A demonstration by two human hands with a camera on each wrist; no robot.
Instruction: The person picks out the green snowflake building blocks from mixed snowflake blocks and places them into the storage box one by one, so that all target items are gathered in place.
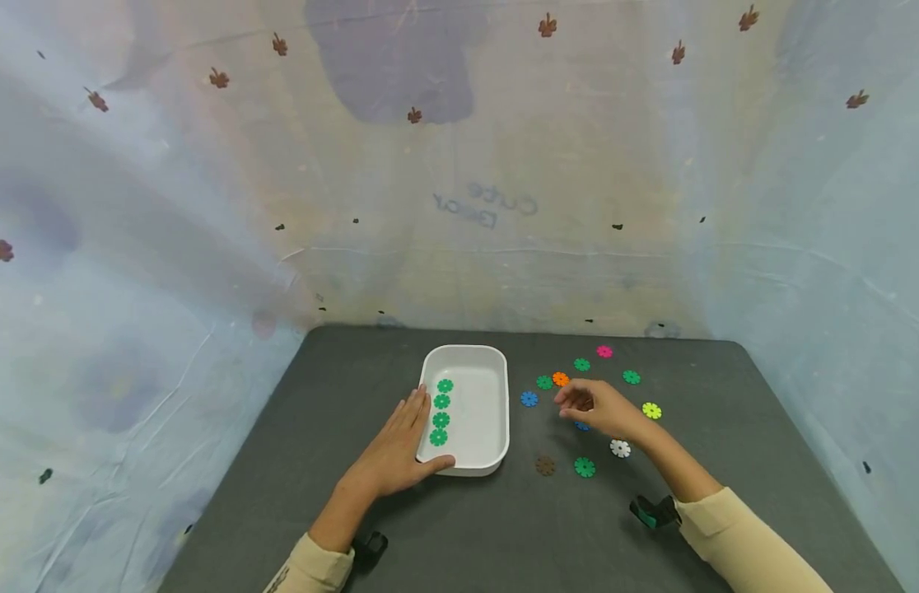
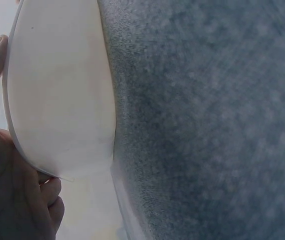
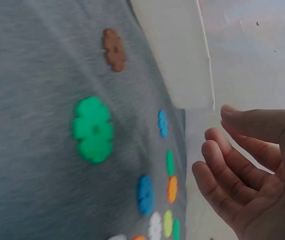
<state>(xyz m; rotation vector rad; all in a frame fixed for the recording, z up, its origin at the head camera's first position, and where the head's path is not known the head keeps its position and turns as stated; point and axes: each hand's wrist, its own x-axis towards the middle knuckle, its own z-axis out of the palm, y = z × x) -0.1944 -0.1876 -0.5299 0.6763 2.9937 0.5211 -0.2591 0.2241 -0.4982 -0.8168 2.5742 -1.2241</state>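
A white rectangular tray (image 1: 483,403) stands left of the middle of the table. Several green notched plastic discs (image 1: 440,420) form a line along its left side. My left hand (image 1: 400,449) rests at the tray's near left corner, its fingers fairly straight along the left rim and its thumb on the near rim. Loosely bent, my right hand (image 1: 602,408) hovers over scattered discs with nothing between its fingers. Beneath it a blue disc (image 1: 582,426) is partly hidden. In the right wrist view, a green disc (image 3: 93,130) and a brown disc (image 3: 114,50) lie below the hand.
On the dark grey table (image 1: 489,543), around the right hand, lie an orange disc (image 1: 560,379), a pink disc (image 1: 604,352), a yellow disc (image 1: 651,410), a white disc (image 1: 619,448) and several more. Behind the table hangs a patterned sheet (image 1: 459,280).
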